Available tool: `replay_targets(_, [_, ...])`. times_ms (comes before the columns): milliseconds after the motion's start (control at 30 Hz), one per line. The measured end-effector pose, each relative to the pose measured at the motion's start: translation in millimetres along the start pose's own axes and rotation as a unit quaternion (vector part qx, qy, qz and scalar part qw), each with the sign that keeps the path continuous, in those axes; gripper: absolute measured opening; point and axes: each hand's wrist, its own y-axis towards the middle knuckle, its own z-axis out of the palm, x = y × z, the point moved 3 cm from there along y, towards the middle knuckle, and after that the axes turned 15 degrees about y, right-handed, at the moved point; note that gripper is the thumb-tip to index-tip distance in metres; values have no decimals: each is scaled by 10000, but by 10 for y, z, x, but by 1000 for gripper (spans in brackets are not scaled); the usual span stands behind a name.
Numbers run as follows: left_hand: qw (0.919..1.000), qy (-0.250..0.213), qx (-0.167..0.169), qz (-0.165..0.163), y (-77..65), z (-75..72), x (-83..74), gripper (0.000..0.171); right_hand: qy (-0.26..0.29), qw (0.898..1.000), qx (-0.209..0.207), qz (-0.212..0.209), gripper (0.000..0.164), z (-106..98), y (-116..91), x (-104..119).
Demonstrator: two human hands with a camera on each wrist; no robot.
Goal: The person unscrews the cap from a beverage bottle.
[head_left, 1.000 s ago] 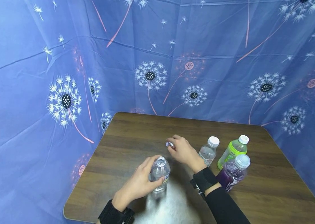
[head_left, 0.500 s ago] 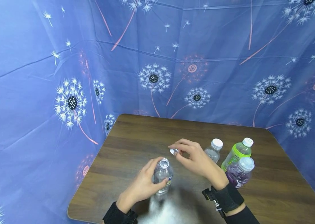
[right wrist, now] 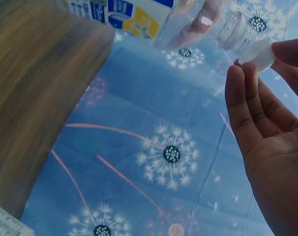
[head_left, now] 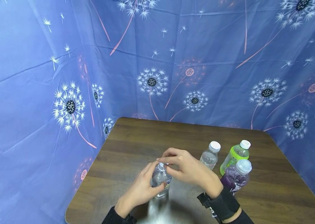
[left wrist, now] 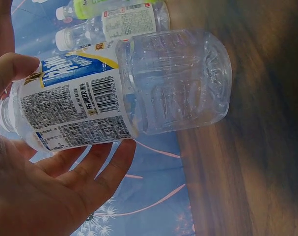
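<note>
A clear plastic bottle (head_left: 161, 179) with a white, blue and yellow label (left wrist: 75, 93) stands upright on the table. My left hand (head_left: 140, 187) grips it round the side, thumb in front and fingers behind. Above its neck, my right hand (head_left: 186, 168) pinches a white bottle cap (right wrist: 259, 55) between thumb and fingertips. In the right wrist view the cap is at the mouth of the bottle, slightly tilted; whether it sits on the threads I cannot tell. The bottle looks see-through, with droplets inside its wall in the left wrist view.
To the right stand a clear bottle with a white cap (head_left: 209, 156), a green-labelled bottle (head_left: 234, 157) and a bottle of purple drink (head_left: 235, 177). The brown wooden table (head_left: 135, 140) ends at a blue dandelion-print cloth (head_left: 219, 74) behind and to the left.
My right hand has brought the cap from beyond the bottle, over to the left and down onto its mouth. The left hand has kept its grip on the bottle.
</note>
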Motion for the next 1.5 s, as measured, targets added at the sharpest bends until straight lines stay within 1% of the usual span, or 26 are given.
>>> replay_targets(100, [10000,-51,27,-11,-27,11,12,76,-222,9991,292,203,27,50,38,31])
replay_targets(233, [10000,-24,45,-35,-45,13,17,72,-459,9959,568,540,27,79,78,64])
replay_targets(433, [10000,44,53,-65,-35,14,17,75,-521,9929,773,733,28,59,109,72])
replay_targets(533, [10000,78,-1,-46,-33,16,10,77,-570,9912,871,818,26,46,130,78])
replay_targets(667, [10000,9,-24,-35,-32,17,11,81,-575,9888,956,989,21,45,167,85])
replay_targets(800, [10000,-59,-61,-14,-19,13,15,81,-591,9876,1070,989,20,26,213,95])
replay_targets(967, [9999,-141,-46,7,-24,4,14,73,-495,9860,1321,884,25,-22,256,97])
replay_targets(1100, [9999,-163,-11,54,-33,5,15,72,-383,9843,1478,888,28,-37,277,82])
replay_targets(1233, [9998,-171,-9,80,-19,1,15,71,-264,9849,1449,906,28,-41,288,65])
replay_targets(1367, [9999,-133,-5,0,-4,-7,21,72,-157,9851,1398,991,26,-45,292,48])
replay_targets(1500, [9999,-112,20,-43,3,-12,26,74,-150,9852,1396,982,26,-40,296,37])
